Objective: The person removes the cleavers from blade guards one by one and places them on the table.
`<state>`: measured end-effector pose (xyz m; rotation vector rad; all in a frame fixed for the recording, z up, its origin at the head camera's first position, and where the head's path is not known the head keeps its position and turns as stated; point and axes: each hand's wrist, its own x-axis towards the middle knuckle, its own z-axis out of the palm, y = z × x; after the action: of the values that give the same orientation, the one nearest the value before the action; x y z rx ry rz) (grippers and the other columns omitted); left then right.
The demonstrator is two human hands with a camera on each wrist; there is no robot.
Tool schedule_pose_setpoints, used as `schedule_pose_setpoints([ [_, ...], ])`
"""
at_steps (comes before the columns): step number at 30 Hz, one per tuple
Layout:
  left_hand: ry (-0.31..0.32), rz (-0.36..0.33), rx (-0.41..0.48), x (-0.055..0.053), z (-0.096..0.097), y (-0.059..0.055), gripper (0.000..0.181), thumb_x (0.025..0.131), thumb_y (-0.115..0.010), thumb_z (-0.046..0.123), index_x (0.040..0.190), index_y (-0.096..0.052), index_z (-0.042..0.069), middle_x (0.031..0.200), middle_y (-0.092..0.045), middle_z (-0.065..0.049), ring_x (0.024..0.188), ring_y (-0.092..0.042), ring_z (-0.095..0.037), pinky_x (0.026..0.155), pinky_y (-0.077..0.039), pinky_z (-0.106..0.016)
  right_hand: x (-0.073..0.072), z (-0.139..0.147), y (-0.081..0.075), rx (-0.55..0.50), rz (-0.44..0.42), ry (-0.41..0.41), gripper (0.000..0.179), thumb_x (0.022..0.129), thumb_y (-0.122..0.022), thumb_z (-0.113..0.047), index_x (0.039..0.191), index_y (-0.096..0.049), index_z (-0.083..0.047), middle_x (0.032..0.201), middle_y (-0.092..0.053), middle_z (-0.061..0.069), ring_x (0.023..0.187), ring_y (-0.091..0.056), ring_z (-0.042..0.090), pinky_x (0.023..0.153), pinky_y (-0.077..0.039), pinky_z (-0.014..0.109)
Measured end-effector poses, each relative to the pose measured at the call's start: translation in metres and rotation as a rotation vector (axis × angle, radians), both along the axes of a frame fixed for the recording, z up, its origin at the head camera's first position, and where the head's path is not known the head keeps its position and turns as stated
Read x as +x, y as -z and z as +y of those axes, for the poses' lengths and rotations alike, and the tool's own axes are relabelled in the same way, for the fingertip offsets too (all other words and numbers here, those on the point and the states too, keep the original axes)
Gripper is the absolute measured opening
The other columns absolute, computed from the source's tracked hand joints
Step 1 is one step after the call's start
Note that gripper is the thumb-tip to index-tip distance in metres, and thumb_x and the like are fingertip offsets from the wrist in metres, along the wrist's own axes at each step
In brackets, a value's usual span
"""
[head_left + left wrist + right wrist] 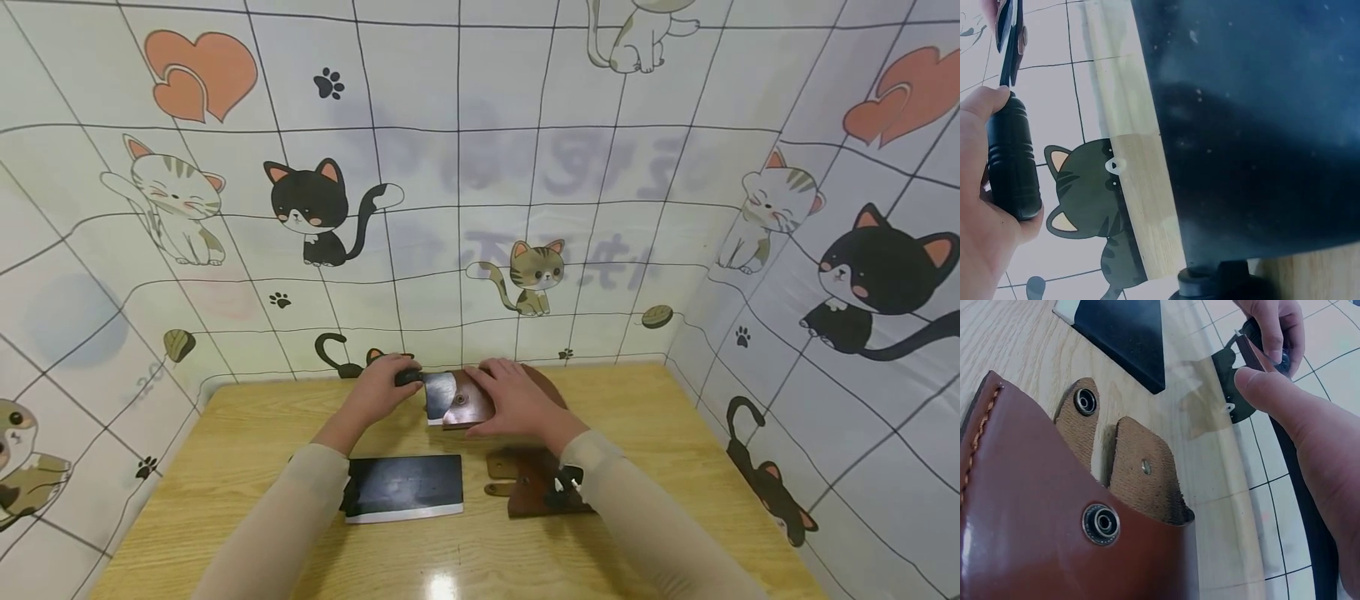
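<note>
My left hand grips the black ridged handle of a cleaver. Part of its dark blade shows, with a bright cutting edge; the rest sits inside a brown leather sheath. Around that sheath my right hand holds on, thumb on the near side and fingers over the top. Both are raised above the back of the table. Nearer lies a second cleaver, its handle mostly behind the left sleeve. Beside it, a second brown leather sheath lies with straps and metal snaps showing, partly under my right forearm.
The wooden table meets a hanging cloth printed with cats and grid lines at the back and both sides. A black and white item lies at the second sheath, partly hidden by the right sleeve.
</note>
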<state>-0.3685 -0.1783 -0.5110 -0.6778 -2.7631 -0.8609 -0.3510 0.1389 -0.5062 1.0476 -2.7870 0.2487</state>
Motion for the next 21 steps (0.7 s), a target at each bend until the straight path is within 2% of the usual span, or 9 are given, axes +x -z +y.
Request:
schedule_pose_setpoints([
  [6,-0.009,0.014,0.026,0.002,0.001,-0.007,0.035,0.103,-0.082,0.024,0.134,-0.077,0.008,0.127,-0.071,-0.013,0.114,-0.07,-0.037,0.093,-0.058,-0.058,-0.001,0.001,-0.003,-0.019,0.025,-0.022,0.121,0.079,-0.087,-0.078,0.172,-0.042,-0.016,0.155,-0.05,0.012,0.145,-0.047,0.035,0.124,-0.035,0.058],
  [12,-0.033,0.03,0.008,0.001,0.003,-0.008,0.032,0.103,-0.082,0.027,0.132,-0.078,0.013,0.123,-0.072,-0.01,0.11,-0.07,-0.034,0.089,-0.06,-0.055,-0.001,0.004,-0.002,-0.05,0.037,-0.019,0.119,0.079,-0.088,-0.076,0.172,-0.042,-0.018,0.154,-0.051,0.01,0.144,-0.047,0.034,0.123,-0.035,0.058],
  [21,-0.042,0.041,0.03,0.007,0.006,-0.015,0.03,0.102,-0.083,0.024,0.129,-0.079,0.012,0.123,-0.072,-0.011,0.108,-0.071,-0.036,0.087,-0.061,-0.056,-0.003,0.007,0.0,-0.063,0.046,-0.03,0.12,0.079,-0.088,-0.078,0.173,-0.04,-0.02,0.155,-0.05,0.009,0.143,-0.046,0.033,0.122,-0.037,0.058],
])
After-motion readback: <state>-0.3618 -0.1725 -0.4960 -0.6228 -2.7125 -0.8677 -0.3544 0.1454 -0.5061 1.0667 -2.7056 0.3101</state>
